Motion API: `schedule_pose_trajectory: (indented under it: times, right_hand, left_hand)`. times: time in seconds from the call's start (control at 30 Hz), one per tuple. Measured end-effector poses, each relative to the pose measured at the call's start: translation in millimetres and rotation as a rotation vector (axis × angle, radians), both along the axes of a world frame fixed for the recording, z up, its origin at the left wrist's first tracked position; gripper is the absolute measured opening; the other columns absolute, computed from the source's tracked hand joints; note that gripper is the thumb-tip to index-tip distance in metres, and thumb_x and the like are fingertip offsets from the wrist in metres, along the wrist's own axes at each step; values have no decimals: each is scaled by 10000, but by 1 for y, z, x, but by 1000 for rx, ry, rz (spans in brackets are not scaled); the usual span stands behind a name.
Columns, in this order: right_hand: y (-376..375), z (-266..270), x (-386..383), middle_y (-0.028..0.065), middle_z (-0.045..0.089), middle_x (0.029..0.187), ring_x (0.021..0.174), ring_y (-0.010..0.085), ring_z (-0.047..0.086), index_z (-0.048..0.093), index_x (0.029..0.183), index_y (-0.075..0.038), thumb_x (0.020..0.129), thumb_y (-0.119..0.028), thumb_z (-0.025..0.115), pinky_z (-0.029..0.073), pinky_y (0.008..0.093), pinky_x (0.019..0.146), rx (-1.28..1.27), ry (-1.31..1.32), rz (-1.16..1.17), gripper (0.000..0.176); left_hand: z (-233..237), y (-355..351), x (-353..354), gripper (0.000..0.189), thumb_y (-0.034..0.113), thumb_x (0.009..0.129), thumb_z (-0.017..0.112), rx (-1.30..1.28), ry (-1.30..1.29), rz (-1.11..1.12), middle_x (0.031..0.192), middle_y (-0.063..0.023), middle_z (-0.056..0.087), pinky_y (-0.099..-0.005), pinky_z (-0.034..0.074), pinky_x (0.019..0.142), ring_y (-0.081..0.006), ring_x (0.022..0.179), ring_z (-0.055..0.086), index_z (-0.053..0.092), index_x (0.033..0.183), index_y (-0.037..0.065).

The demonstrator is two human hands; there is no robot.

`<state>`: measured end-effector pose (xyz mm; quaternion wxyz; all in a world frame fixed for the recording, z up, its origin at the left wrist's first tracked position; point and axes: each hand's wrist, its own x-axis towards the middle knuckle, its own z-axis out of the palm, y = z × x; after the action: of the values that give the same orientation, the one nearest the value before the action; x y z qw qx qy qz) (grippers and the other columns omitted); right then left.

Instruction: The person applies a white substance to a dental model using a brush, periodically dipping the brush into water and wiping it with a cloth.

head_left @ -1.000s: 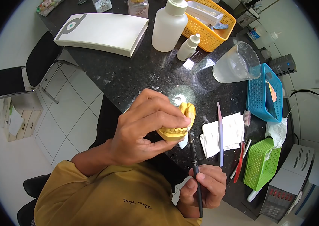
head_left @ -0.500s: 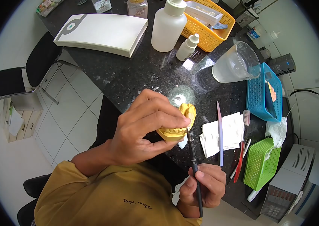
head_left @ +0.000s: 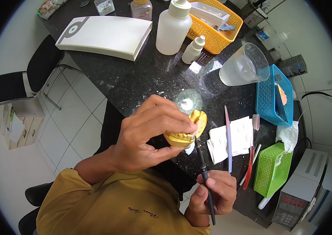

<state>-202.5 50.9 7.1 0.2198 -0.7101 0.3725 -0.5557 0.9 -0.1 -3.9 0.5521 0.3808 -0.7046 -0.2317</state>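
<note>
My left hand grips a yellow dental model, its fingers over the top and the thumb beneath. Between the fingers a row of moulded teeth shows. My right hand pinches a thin black-handled tool, whose tip touches or nearly touches the teeth beside my left fingertips. The exact contact is too small to tell. Right of the model, a folded white cloth lies under a pale purple strip-like tool. A red-handled brush lies beside the cloth.
On the dark countertop stand a white box, a large bottle, a small bottle and a clear cup. Yellow, blue and green baskets line the right side, near a grey device.
The yellow model has tilted slightly in my left hand. The handle of the black tool has swung a little to the right with my right hand. The view has shifted slightly.
</note>
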Motion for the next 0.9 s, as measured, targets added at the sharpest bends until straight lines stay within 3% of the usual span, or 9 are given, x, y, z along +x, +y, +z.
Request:
schedule_pose_trajectory:
  times: [0.9]
  right_hand:
    - [1,1,1,93,642,800,632,215,648,638,971,-32,725,-7,724,521,268,545,-29,66,-9,262]
  left_hand:
    - [0,0,0,431,-13,619,851,-4,-14,16,984,-90,684,-329,476,763,-234,903,587,696,1017,48]
